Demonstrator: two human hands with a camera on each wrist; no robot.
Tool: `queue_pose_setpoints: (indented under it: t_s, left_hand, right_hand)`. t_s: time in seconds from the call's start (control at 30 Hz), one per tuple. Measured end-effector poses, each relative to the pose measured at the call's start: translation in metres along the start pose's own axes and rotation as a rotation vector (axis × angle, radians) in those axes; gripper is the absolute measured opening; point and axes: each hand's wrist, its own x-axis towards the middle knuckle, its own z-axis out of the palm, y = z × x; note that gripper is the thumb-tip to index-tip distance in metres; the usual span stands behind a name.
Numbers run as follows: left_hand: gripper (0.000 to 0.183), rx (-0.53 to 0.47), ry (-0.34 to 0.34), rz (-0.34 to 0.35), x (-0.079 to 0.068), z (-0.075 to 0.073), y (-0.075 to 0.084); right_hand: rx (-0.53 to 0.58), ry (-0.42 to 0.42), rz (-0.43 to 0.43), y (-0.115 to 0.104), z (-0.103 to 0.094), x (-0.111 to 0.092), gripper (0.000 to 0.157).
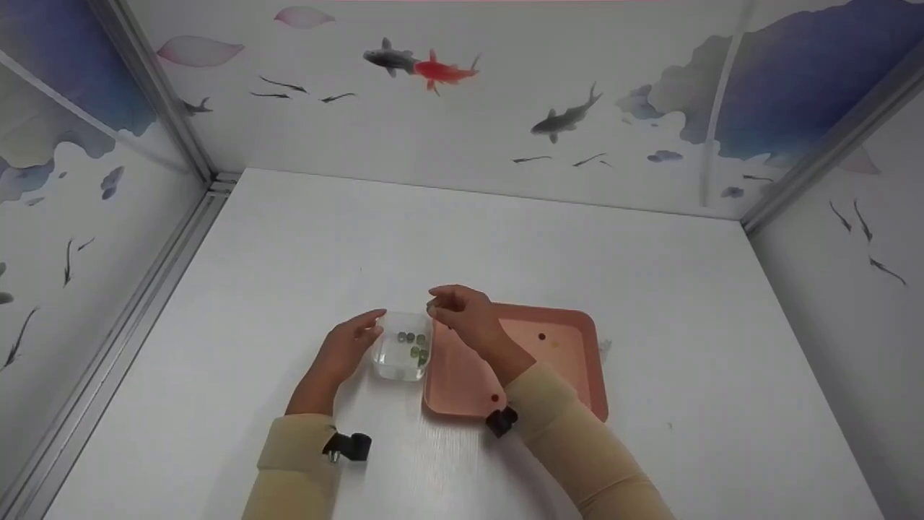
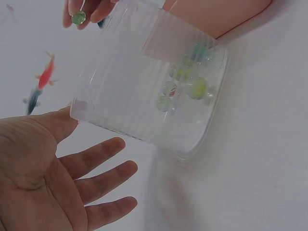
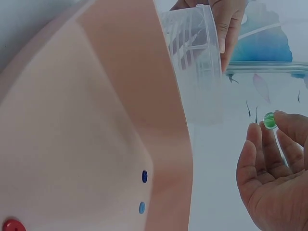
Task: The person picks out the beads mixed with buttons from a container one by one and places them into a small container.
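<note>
My right hand (image 1: 468, 318) pinches a green glass marble (image 3: 270, 120) between thumb and fingertips, above the far right side of a clear plastic box (image 1: 393, 370). Several greenish marbles (image 2: 182, 73) lie on the floor of that box; one shows a red swirl. At its left side is my left hand (image 1: 345, 350), a digit touching the box near its rim. The other fingers (image 2: 103, 187) of this hand are spread and fairly straight in the left wrist view, holding nothing.
A pink tray (image 1: 462, 393) stands right beside the box. Small buttons lie in it: a dark blue button (image 3: 144, 176), a light blue button (image 3: 142, 208) and a red button (image 3: 13, 226) among them. Both stand on a white table (image 1: 433, 238) with printed panels (image 1: 462, 144) around it.
</note>
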Motion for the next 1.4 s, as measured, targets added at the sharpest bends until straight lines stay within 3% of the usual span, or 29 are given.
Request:
queue_pose_setpoints:
  t_s: [0.3,0.63,0.9,1.13,1.4]
  left_hand:
    - [0.044,0.005,0.000,-0.001,0.001,0.000,0.000]
    - [0.043,0.006,-0.003,0.027,0.000,-0.002,0.001]
    - [0.043,0.009,-0.008,0.009,0.001,-0.002,0.002]
    - [0.043,0.009,-0.012,0.013,0.001,-0.002,0.001]
    - [0.042,-0.005,-0.017,-0.002,0.002,-0.002,0.000]
  right_hand:
    - [-0.043,-0.017,0.028,0.000,0.008,0.001,0.031]
    - [-0.045,-0.053,-0.060,-0.003,0.014,-0.003,0.030]
    - [-0.130,-0.066,-0.016,-0.005,0.021,-0.002,0.029]
    - [-0.207,-0.094,-0.085,-0.006,0.025,-0.004,0.030]
    - [-0.257,-0.111,-0.102,-0.009,0.032,-0.004,0.031]
